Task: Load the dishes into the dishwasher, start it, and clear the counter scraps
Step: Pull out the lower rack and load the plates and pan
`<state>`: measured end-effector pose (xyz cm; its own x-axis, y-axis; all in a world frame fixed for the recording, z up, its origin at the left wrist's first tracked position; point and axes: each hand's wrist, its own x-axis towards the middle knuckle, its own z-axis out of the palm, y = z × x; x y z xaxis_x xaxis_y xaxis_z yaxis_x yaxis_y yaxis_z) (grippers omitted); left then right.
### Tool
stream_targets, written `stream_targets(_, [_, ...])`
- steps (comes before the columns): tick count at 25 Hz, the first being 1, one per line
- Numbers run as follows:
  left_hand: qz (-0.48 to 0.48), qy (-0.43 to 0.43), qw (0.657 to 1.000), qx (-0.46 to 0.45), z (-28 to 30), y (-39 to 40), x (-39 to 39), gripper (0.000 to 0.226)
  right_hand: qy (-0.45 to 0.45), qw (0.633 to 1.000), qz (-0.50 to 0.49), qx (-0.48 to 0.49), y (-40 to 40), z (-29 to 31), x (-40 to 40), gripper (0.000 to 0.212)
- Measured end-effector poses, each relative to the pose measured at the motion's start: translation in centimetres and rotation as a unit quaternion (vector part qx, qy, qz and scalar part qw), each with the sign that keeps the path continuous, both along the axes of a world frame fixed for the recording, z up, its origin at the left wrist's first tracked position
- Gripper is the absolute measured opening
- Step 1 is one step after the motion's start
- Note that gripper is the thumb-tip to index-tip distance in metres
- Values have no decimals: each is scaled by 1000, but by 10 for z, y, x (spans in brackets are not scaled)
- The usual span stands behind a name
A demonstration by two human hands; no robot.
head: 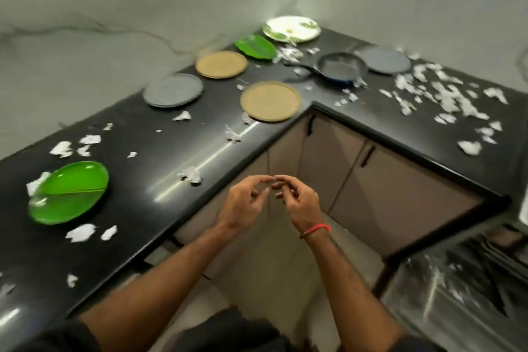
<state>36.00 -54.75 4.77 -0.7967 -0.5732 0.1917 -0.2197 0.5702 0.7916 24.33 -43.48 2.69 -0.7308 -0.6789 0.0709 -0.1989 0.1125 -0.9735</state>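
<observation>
at far right, dishwasher (blurred; cropped)

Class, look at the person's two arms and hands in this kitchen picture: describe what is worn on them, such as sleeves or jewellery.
Both forearms are bare, with no sleeves showing along them. The left hand wears nothing: no ring, watch or glove. The right hand is also ungloved, but its wrist carries a thin red thread bracelet. Dark clothing shows at the bottom edge.

A single wide-angle head view looks forward and steeply down into the inner corner of an L-shaped bench. The hands sit close, low in the middle, the bench's far corner well beyond.
</observation>
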Motion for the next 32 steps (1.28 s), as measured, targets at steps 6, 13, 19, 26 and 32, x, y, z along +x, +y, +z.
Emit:
stream_targets(6, [229,39,971,62,35,-37,93,29,17,982,189,-8,-84,33,41,30])
stream_targets(13, [470,82,867,146,38,-62,195,25,13,942,334,8,-160,42,117,35])
stream_targets(19, [584,81,779,214,-1,-141,270,45,39,921,384,49,-244,9,177,40])
stream_targets(26, [610,92,670,413,-35,-239,299,56,66,898,408,150,-331,-8,205,58])
stream_targets(32, [619,66,683,382,-39,-269,306,25,146,859,461,170,-341,-20,219,63])
